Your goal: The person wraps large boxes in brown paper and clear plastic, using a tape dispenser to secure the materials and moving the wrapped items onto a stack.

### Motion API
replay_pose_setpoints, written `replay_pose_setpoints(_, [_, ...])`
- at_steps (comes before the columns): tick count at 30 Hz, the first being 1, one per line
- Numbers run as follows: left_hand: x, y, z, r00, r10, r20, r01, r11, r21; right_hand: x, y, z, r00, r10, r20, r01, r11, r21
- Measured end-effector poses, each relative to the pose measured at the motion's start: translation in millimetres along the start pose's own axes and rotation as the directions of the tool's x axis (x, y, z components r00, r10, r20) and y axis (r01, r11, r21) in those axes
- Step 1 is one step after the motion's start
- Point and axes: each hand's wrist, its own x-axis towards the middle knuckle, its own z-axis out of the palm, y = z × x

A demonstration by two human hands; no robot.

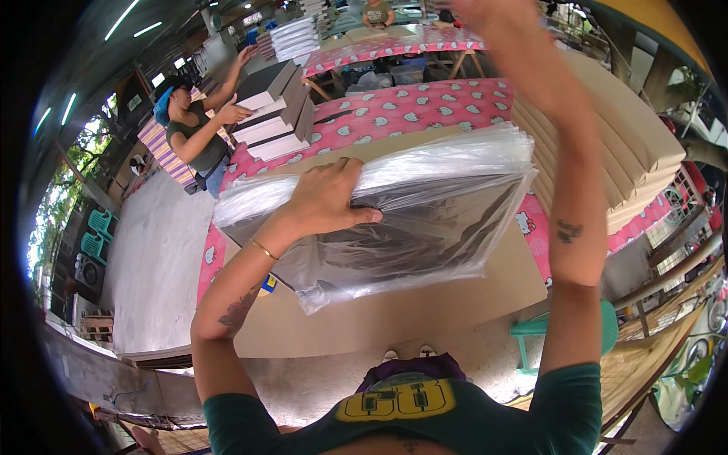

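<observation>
Crosswise, the clear plastic (447, 168) runs left to right beneath the left hand (327, 196), thumb spread wide; the right hand (500, 17), grip unreadable, hangs farther off

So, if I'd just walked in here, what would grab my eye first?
Probably the shiny, crinkled clear plastic sheeting in the middle, with the person's bare left hand on top of it. Then perhaps the blurred bare right hand, raised at the picture's top edge. The bright pink tablecloth with white cartoon faces also stands out behind the sheeting, beside the tall brown cardboard stack on the right.
</observation>
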Motion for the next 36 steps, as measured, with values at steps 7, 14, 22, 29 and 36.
replay_pose_setpoints(7, [3.9, 7.1, -17.5, 0.919, -0.172, 0.353, 0.191, 0.981, -0.019, -39.5, 41.1, 124.5, 0.909, 0.188, 0.372, -0.197, 0.980, -0.013])
replay_pose_setpoints(14, [28.4, -93.1, -67.4, 0.944, -0.058, -0.324, 0.136, 0.965, 0.222, -52.7, 21.1, 133.5, 0.874, 0.188, 0.449, -0.150, 0.981, -0.120])
replay_pose_setpoints(22, [-70.9, -187.9, -49.1, 0.867, -0.388, 0.311, 0.044, 0.683, 0.729, -49.2, 19.4, 148.7, 0.901, 0.142, 0.410, -0.125, 0.990, -0.068])
replay_pose_setpoints(29, [-52.4, -116.2, -19.3, 0.705, -0.660, 0.259, 0.639, 0.750, 0.169, -43.9, 27.6, 120.4, 0.822, 0.237, 0.518, -0.213, 0.971, -0.105])
replay_pose_setpoints(36, [-256.5, -202.1, -32.9, 0.511, -0.694, -0.507, 0.224, 0.677, -0.702, -182.0, 114.9, 112.2, 0.665, 0.642, -0.382, -0.273, 0.685, 0.675])
